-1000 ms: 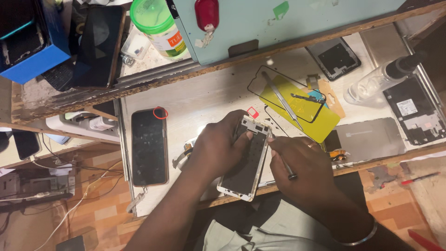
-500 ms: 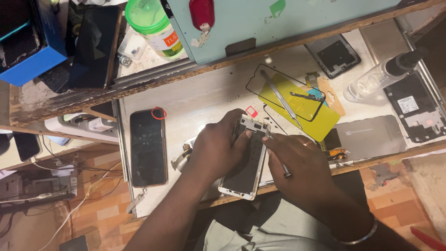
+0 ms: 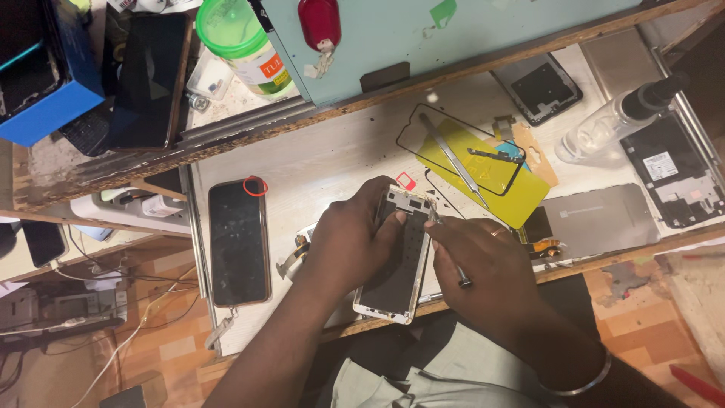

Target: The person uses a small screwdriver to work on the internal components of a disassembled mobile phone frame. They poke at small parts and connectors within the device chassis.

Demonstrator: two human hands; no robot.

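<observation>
head view, near to far. at the near edge of the pale workbench (image 3: 317, 162), an opened phone frame (image 3: 396, 264) with white rim lies lengthwise, its lower end overhanging the bench edge. the left hand (image 3: 351, 242) is closed over the frame's left side, thumb laid across its dark inner face, fingers wrapped behind. the right hand (image 3: 483, 261) is pinched around a thin dark tool (image 3: 449, 249), whose tip meets the frame's upper right edge; a metal bangle (image 3: 578, 378) circles that wrist. left of the hands, a dark phone (image 3: 238, 242) lies face up and apart from them. right of the hands, a grey metal plate (image 3: 600, 219) rests near the bench edge. farther back, a yellow sheet (image 3: 491, 170) carries tweezers (image 3: 453, 159) and a thin black glass bezel (image 3: 423, 143). beyond, a clear bottle (image 3: 612, 121) lies tilted beside an open phone back (image 3: 668, 177), and another back cover (image 3: 540, 87) sits near the shelf. on the upper shelf stand a green-lidded jar (image 3: 238, 41) and a blue box (image 3: 49, 72).
</observation>
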